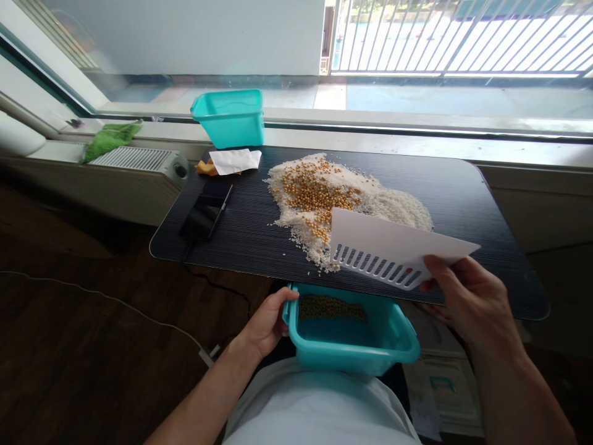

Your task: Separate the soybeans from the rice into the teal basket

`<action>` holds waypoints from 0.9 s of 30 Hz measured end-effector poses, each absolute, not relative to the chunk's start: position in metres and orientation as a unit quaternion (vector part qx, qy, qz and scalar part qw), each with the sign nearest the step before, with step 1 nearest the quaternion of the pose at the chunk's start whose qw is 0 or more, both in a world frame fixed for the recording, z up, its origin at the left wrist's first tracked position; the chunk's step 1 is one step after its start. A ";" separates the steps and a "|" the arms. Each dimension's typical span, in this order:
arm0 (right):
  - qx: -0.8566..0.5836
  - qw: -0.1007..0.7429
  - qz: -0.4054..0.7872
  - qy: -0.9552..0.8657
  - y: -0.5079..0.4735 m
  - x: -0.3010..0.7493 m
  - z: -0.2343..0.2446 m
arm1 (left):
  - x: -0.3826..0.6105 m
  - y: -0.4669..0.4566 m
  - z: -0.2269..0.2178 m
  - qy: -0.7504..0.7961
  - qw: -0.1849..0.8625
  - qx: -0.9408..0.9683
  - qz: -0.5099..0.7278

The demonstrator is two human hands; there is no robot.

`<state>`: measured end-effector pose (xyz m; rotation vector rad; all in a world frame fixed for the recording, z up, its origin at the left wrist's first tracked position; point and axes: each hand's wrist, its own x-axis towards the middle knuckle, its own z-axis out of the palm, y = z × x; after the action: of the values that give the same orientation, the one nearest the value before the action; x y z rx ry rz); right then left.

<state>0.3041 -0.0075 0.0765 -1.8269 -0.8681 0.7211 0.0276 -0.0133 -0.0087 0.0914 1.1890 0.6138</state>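
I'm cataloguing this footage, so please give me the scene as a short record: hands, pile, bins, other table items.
Left hand: grips one end of lower teal bin
Right hand: holds slotted white sheet
Pile: white grains, golden seeds on top, on dark table
Lower bin contents: greenish seeds
Second teal bin: by the window
Other table items: dark phone-like device, white paper

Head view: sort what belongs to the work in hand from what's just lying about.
Apparently in use:
- slotted white sheet, in the right hand
- near teal bin, its rim gripped by the left hand
- greenish beans inside it
- white grains and golden beans on the table

Apparently lying about:
- phone
- white paper
- green cloth
- far teal bin, untouched, though it may belong
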 end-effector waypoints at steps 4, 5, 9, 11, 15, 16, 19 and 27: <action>-0.759 0.467 0.306 -0.335 -0.011 0.302 0.081 | 0.026 -0.013 -0.012 0.548 0.785 0.034 0.287; -0.763 0.461 0.309 -0.332 -0.011 0.303 0.081 | 0.026 -0.013 -0.013 0.548 0.785 0.033 0.286; -0.767 0.449 0.319 -0.331 -0.012 0.303 0.080 | 0.026 -0.014 -0.013 0.547 0.786 0.034 0.286; -0.763 0.452 0.325 -0.329 -0.013 0.304 0.080 | 0.026 -0.014 -0.012 0.545 0.787 0.036 0.288; -0.763 0.457 0.323 -0.322 -0.015 0.307 0.081 | 0.028 -0.014 -0.010 0.540 0.788 0.039 0.291; -0.766 0.456 0.320 -0.321 -0.015 0.307 0.081 | 0.028 -0.014 -0.009 0.539 0.789 0.040 0.291; -0.768 0.454 0.316 -0.323 -0.016 0.310 0.080 | 0.029 -0.013 -0.008 0.539 0.790 0.041 0.288; -0.743 0.480 0.328 -0.331 -0.020 0.310 0.076 | 0.027 -0.013 -0.009 0.548 0.783 0.039 0.292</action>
<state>0.3103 -0.0196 0.0763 -1.8128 -0.8066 0.7999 0.0275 -0.0129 -0.0090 0.0833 1.1836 0.6304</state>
